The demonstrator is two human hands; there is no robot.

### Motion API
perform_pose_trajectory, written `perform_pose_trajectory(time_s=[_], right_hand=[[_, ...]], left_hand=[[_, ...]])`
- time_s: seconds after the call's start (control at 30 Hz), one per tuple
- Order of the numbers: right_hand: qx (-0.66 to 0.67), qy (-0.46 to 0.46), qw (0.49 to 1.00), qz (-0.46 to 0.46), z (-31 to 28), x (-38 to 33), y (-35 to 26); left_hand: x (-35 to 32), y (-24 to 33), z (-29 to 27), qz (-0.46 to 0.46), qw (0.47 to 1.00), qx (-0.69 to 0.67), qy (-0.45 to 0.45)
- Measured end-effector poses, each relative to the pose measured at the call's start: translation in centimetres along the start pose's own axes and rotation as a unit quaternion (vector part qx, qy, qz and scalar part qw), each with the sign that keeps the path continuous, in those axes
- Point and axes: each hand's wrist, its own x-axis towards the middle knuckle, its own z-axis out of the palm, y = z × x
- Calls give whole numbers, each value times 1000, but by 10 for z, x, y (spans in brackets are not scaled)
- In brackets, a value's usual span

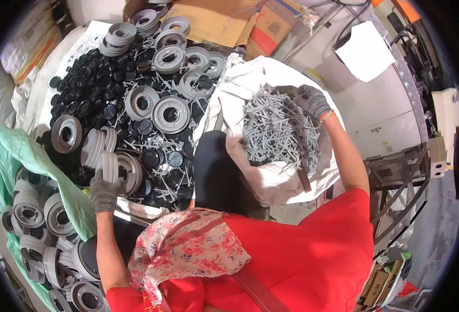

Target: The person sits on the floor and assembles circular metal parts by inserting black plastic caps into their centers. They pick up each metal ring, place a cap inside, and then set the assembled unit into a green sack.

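My left hand [105, 193], in a grey knit glove, is closed on the near edge of some upright grey plastic rings [108, 165]. Just right of it leans another grey ring [129, 174]. A grey glove also covers my right hand [312, 101], whose fingers curl down at the far right side of an open white sack [271, 183]. Thin grey plastic sprue pieces [276, 127] fill that sack, and a brown strip [303, 179] pokes out near its front. What lies under my right fingers is hidden.
Black round caps [92, 86] heap at the left, with grey rings [171, 114] and loose sprues among them. A green sack [58, 171] at the lower left contains more rings. Cardboard [208, 21] stands behind. A pale machine cabinet [375, 125] is at the right.
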Motion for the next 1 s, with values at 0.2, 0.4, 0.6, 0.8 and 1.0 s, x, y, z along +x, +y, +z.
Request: perform_pose_trajectory(time_s=[0.2,0.4,0.6,0.8,1.0], right_hand=[[-108,-143,983,34,80,-65,-57],[-136,-164,971,110,108,-16,-3],[-137,-91,982,96,97,22,143],[-54,-84,954,284,110,57,220],[-228,-217,943,104,102,60,198]], left_hand=[[-6,118,16,54,959,-269,-78],[15,307,70,117,950,-139,-253],[39,320,157,202,904,-237,-292],[10,320,98,177,858,-425,-229],[-9,292,97,319,861,-330,-219]])
